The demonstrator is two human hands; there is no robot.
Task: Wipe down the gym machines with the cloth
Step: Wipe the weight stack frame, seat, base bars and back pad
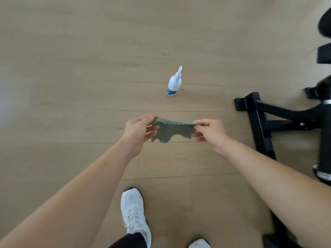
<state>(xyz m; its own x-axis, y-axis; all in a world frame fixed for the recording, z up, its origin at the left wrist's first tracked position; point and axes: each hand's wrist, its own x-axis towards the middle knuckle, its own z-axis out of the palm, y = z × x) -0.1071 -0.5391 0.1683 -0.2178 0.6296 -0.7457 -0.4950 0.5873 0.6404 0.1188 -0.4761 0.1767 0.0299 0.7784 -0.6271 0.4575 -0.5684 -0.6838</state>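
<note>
green cloth [172, 130] stretched between left hand [138, 129] and right hand [209, 130], both pinching it.

A: Machine [263, 126], extent in view?
B: Base frame and one post only. The rest is cut off by the right edge. Dark parts [325, 24] at top right are blurred and cannot be identified.
A: Bottle [173, 85] label?
B: Too small to read. Only a coloured band near the base can be made out.
A: Cloth [170, 131]?
B: Both ends are hidden, one pinched in the left hand [138, 133], one in the right hand [209, 133]. Part of the left hand lies behind the fabric. The weave is too soft to resolve.
A: Feet?
B: Right shoe [198, 243] is cut off by the bottom edge, toe only. The trouser leg [130, 240] is cut off the same way.
</note>
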